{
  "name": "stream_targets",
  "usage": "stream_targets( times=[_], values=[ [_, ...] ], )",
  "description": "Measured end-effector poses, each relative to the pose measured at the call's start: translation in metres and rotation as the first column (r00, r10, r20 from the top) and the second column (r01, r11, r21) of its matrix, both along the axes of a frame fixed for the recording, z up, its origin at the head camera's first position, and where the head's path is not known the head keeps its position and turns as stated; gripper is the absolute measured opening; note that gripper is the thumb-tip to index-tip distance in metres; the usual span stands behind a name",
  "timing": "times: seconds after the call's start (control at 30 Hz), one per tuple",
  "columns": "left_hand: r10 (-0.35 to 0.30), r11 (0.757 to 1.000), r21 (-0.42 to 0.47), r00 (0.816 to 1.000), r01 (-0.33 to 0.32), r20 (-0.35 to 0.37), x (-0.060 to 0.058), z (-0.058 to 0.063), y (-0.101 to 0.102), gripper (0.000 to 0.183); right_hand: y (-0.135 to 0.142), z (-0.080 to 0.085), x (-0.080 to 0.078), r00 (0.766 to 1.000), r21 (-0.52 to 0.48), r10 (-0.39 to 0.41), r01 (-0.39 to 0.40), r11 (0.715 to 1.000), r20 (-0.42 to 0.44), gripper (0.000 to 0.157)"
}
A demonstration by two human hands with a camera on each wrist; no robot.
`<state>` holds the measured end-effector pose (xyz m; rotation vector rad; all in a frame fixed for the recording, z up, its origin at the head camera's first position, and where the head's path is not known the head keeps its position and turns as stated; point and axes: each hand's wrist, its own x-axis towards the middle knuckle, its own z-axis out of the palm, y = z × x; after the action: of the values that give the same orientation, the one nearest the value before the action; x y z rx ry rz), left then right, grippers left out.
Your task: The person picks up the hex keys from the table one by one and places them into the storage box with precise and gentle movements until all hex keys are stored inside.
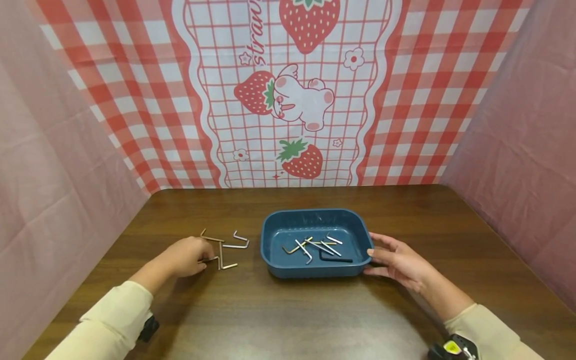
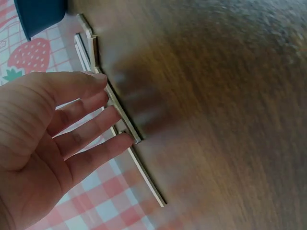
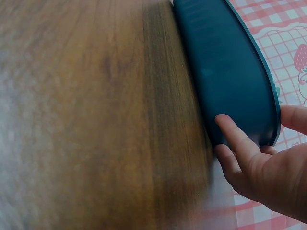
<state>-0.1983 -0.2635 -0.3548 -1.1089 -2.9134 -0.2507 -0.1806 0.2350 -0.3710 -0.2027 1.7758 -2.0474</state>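
Note:
A blue plastic tray (image 1: pixel 315 272) stands on the table with several hex keys (image 1: pixel 330 259) in it, silver, brass-coloured and black. My right hand (image 1: pixel 400 262) holds the tray's right end, its fingers spread around the rim and the outer wall (image 3: pixel 230 91). To the left of the tray several more hex keys (image 1: pixel 236 246) lie loosely together. My left hand (image 1: pixel 191 257) is down among them, fingers pointing at the table. In the left wrist view, its thumb and fingertips are right at a hex key (image 2: pixel 125 117), with gaps between the fingers.
The brown wooden table (image 1: pixel 288 315) reaches back to a red-and-white checked cloth (image 1: pixel 409 100) with strawberry prints. Pink cloth (image 1: pixel 513 165) hangs along both sides. A wrist device (image 1: pixel 454 347) sits on the right sleeve.

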Motion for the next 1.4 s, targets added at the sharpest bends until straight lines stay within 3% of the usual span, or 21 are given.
stream_targets(
  times=[0.2, 0.53, 0.9, 1.13, 1.4],
  values=[
    [0.006, 0.999, -0.045, 1.000, -0.007, -0.027, 0.000, -0.002, 0.002, 0.023, 0.001, 0.000, 0.000, 1.000, -0.011, 0.012, -0.012, 1.000, -0.005, 0.074],
    [0.077, 0.995, -0.060, 0.996, -0.079, -0.044, 0.001, -0.008, 0.002, 0.037, 0.001, 0.001, 0.000, 1.000, 0.005, 0.003, -0.003, 1.000, 0.011, 0.074],
    [0.136, 0.986, -0.101, 0.990, -0.134, 0.020, 0.004, -0.004, 0.004, 0.045, 0.002, 0.000, 0.000, 1.000, -0.015, 0.022, -0.022, 1.000, 0.004, 0.074],
    [0.145, 0.980, -0.140, 0.989, -0.139, 0.036, 0.006, -0.003, 0.005, 0.044, 0.002, -0.001, 0.001, 0.999, -0.038, 0.028, -0.027, 0.999, 0.017, 0.076],
    [0.122, 0.987, -0.106, 0.993, -0.120, 0.009, 0.004, 0.006, 0.007, 0.043, 0.002, 0.000, 0.000, 0.999, -0.048, 0.039, -0.039, 0.998, 0.006, 0.076]
  ],
)
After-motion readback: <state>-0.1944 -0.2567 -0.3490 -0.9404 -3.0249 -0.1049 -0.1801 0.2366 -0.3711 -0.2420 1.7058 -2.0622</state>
